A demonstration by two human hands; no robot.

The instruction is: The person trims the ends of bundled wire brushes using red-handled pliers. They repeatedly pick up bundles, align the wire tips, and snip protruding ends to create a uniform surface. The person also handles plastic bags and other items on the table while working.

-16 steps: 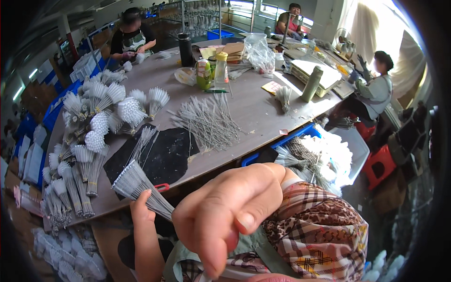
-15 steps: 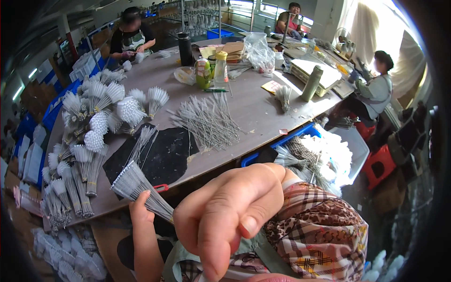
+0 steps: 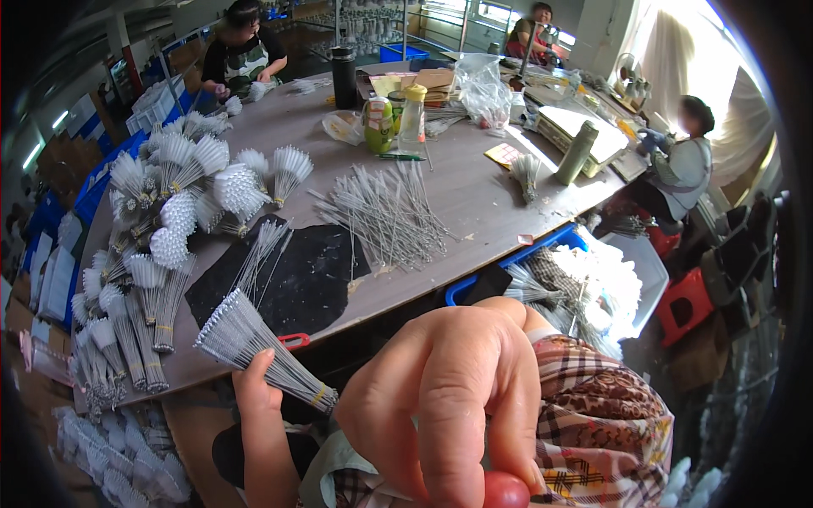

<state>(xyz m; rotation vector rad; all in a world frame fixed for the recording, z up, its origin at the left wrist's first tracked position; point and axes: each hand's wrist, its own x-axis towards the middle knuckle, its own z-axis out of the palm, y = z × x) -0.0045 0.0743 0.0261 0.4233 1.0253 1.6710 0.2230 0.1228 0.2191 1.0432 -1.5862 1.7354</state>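
Many white-headed bundles (image 3: 179,203) crowd the left end of the desk (image 3: 483,224), heaped at the back, lined up along the front.

Next, the left hand (image 3: 258,394) has the stalk bundle (image 3: 254,339) just in front of the desk's near edge. Grip: thumb pressed to the stalks, fingers hidden behind. Bundle tilted, flared heads up and left, yellow band (image 3: 324,395) at the lower right end. Handling, my judgement: hold around the stalks, firm enough that none slide lengthwise, never squeezing the flared heads; keep the band snug and square to the stems.

Behind, black mat (image 3: 326,284) with a few stalks lying on it. Red loop (image 3: 298,336) at the desk's front edge, just beside the bundle; looks easy to snag.

Further right, loose stalks (image 3: 389,220) spread in a criss-cross pile beyond the mat.

Right hand (image 3: 457,385) close to the camera, fingers curled down. Small red rounded thing (image 3: 506,488) at the fingertips; cannot tell whether that grip pinches it.

Desk edge slants up to the right, with a blue-rimmed bin (image 3: 457,295) tucked against it. Swinging right should mean clearing that rim; room for turning the bundle seems better toward the lap.
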